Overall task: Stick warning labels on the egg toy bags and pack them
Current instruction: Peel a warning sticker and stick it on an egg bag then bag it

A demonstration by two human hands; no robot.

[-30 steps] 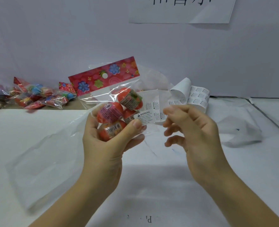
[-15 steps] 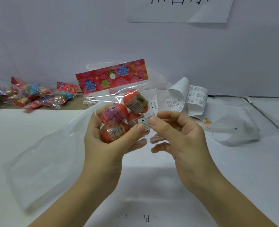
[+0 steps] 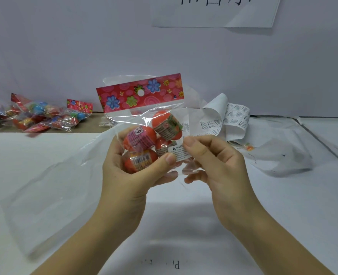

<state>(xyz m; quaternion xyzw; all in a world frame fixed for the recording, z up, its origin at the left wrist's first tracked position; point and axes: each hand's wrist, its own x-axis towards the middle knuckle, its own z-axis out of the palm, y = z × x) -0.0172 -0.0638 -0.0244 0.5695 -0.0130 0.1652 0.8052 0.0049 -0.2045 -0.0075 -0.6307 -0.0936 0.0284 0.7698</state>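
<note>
Finding: my left hand (image 3: 132, 175) is wrapped round the lower half of the egg toy bag (image 3: 140, 94), held upright above the table (image 3: 184, 225), with the thumb tip on the lower left corner of the warning label (image 3: 179, 152). My right hand (image 3: 213, 165) pinches the label's right edge against the film, thumb in front, fingers curled behind. The label sits on the bag's lower right face, between the two thumbs.

Risks, in my judgement: the film is slack and the eggs beneath are round, so uneven pressure could leave a crease or a lifted corner. The label looks slightly tilted and could set askew
</note>
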